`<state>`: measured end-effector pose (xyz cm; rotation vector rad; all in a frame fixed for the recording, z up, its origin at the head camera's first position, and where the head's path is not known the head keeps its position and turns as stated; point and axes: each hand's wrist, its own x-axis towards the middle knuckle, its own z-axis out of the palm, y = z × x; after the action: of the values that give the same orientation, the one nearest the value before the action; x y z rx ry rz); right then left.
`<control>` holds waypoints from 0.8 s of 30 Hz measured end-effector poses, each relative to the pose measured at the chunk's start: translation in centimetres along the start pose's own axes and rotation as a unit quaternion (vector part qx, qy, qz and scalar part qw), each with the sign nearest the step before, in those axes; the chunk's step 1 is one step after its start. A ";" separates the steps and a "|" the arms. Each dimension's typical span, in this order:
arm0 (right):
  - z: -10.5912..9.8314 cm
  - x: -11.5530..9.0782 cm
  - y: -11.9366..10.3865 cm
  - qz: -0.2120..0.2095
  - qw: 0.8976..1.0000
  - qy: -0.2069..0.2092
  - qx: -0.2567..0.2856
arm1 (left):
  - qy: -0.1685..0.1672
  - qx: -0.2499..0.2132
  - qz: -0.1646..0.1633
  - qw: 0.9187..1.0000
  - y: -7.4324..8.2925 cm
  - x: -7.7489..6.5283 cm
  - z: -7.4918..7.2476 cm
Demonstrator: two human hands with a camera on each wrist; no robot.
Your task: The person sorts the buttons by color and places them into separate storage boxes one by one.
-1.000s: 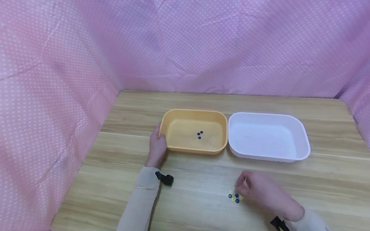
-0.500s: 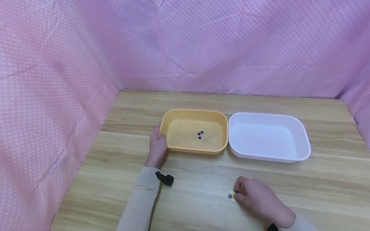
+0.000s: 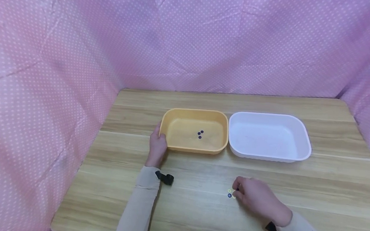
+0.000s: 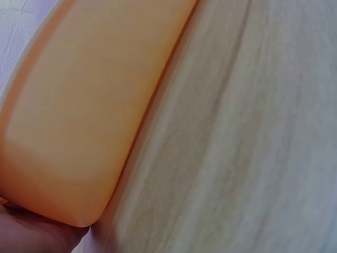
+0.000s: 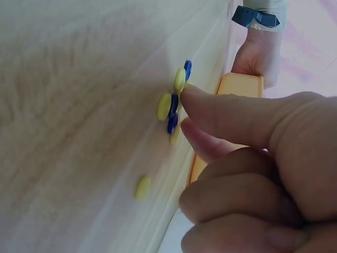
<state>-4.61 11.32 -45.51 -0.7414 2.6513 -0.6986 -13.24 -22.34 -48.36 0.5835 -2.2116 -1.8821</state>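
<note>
My left hand (image 3: 157, 148) grips the left end of a yellow-orange basin (image 3: 179, 140), thumb at its near corner. In the left wrist view, part of the left hand (image 4: 39, 234) shows against the basin's end (image 4: 89, 116). Three dark blue button-like discs (image 3: 200, 137) lie inside the basin. My right hand (image 3: 257, 197) is over a small group of yellow and blue discs on the table. In the right wrist view, thumb and forefinger reach a yellow disc (image 5: 180, 79) and a blue disc (image 5: 172, 123), tips apart. Whether a disc is pinched is unclear.
A white basin (image 3: 269, 137) stands against the right end of the yellow-orange one. A yellow disc (image 5: 142, 187) lies apart from the group on the wooden table (image 3: 196, 212). Pink dotted cloth (image 3: 195, 39) hangs behind and beside the table.
My right hand has shifted slightly left and lower over the discs, and fewer of them show past its fingers. My left hand stays on the yellow-orange basin.
</note>
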 end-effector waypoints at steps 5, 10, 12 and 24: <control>-0.3 0.4 -0.1 0.046 0.999 -0.023 0.010 | 0.001 0.003 -0.003 1.000 0.1 0.0 0.0; -0.7 0.6 -0.1 0.062 0.997 -0.037 0.018 | 0.001 -0.002 -0.006 1.000 0.2 -0.1 0.0; -1.0 0.6 -0.1 0.060 0.997 -0.038 0.017 | 0.003 -0.003 -0.003 1.000 0.1 -0.1 0.1; -0.9 0.4 0.3 0.033 0.998 -0.053 -0.012 | 0.003 0.001 0.005 1.000 -0.1 0.0 0.0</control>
<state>-5.41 11.72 -44.93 -0.6735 2.5799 -0.5930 -13.26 -22.36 -48.47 0.5760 -2.2079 -1.8712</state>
